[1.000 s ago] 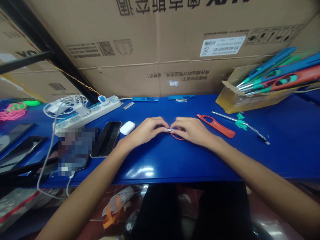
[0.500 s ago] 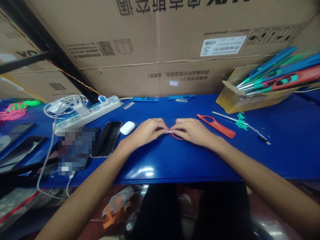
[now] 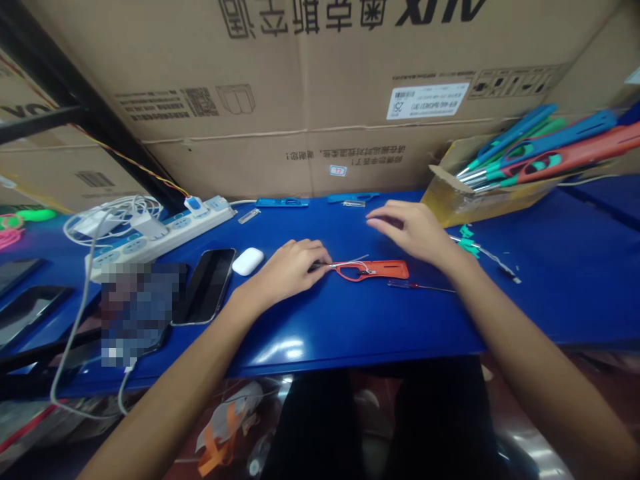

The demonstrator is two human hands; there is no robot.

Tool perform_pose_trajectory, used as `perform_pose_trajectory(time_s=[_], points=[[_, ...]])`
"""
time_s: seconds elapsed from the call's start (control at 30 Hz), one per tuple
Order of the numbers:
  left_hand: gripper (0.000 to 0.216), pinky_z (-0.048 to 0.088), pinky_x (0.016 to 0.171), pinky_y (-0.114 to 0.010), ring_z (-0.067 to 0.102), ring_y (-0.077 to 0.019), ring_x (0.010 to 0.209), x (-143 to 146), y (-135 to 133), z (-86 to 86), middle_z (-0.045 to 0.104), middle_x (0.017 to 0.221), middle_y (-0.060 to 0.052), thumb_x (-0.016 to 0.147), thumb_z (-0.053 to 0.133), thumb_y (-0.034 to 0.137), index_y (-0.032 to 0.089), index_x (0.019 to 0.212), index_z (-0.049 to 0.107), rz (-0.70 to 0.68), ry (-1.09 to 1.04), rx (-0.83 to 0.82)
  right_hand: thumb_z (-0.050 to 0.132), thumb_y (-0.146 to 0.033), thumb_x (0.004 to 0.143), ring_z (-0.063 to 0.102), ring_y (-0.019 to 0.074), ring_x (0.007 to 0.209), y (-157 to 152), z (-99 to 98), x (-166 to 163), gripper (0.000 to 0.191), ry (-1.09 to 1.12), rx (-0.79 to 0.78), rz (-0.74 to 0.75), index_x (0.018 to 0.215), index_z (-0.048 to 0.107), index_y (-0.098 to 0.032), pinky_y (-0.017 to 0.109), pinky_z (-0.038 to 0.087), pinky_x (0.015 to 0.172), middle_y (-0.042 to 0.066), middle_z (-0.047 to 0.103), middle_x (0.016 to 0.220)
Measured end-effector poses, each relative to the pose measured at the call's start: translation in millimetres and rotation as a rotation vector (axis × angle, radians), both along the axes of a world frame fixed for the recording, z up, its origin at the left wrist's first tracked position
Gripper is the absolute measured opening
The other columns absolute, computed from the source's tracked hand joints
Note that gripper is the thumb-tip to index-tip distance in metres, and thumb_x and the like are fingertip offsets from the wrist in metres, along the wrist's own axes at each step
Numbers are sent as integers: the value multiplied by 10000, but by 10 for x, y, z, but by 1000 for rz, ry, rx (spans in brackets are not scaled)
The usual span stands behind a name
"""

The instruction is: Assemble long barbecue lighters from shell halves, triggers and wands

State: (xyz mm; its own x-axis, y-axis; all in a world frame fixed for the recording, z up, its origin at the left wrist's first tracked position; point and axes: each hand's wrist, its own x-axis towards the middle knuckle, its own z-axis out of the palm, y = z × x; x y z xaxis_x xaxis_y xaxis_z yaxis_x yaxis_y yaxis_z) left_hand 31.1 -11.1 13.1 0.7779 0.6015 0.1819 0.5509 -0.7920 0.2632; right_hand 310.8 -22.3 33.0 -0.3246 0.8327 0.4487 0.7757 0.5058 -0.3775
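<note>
L hand (image 3: pixel 295 270) stays put — fingers pinched on the metal end of the orange handle (image 3: pixel 393 269), which lies on the desk (image 3: pixel 310 327) w/ thin white wire (image 3: pixel 357 259) alongside. R hand (image 3: pixel 413 230), on same pc. ½ sec ago, is now off & up, nr the taped box (image 3: pixel 475 208) — fingers slightly apart, nothing visible btwn tips. Screwdriver (image 3: pixel 400 285), prev. hidden, now shows just beside handle.
</note>
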Motion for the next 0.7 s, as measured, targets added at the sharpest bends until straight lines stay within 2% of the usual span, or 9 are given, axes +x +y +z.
perform_pose_trajectory(time_s=[0.13,0.33,0.57,0.7], points=[[141,430,797,-348,661,-222,932,-37,24,6,732,1011,-40,993,580,289,197,1004,686,6,19,-39,592,-423,979,635,194,791,29,20,152,294,-9,-77,70,974,789,-204,324,427,718,66,755,943],[166,426,779,-343,656,-217,905,-64,30,59,727,1005,-35,982,560,312,209,1002,688,34,50,-88,644,-444,955,647,171,812,-4,-55,-20,270,-86,-235,188,964,799,-224,299,405,718,41,761,948],[185,432,720,-319,647,-202,822,-60,21,69,717,943,-32,967,576,346,216,996,705,40,28,-144,702,-452,911,614,151,750,-22,-120,-149,228,-151,-320,189,913,791,-242,281,343,639,11,744,860],[192,430,695,-295,643,-187,804,-71,28,71,718,957,-32,973,577,350,217,1012,711,36,23,-180,692,-441,914,567,131,667,-13,-136,-156,237,-86,-426,210,926,756,-213,274,334,613,-5,699,754]])
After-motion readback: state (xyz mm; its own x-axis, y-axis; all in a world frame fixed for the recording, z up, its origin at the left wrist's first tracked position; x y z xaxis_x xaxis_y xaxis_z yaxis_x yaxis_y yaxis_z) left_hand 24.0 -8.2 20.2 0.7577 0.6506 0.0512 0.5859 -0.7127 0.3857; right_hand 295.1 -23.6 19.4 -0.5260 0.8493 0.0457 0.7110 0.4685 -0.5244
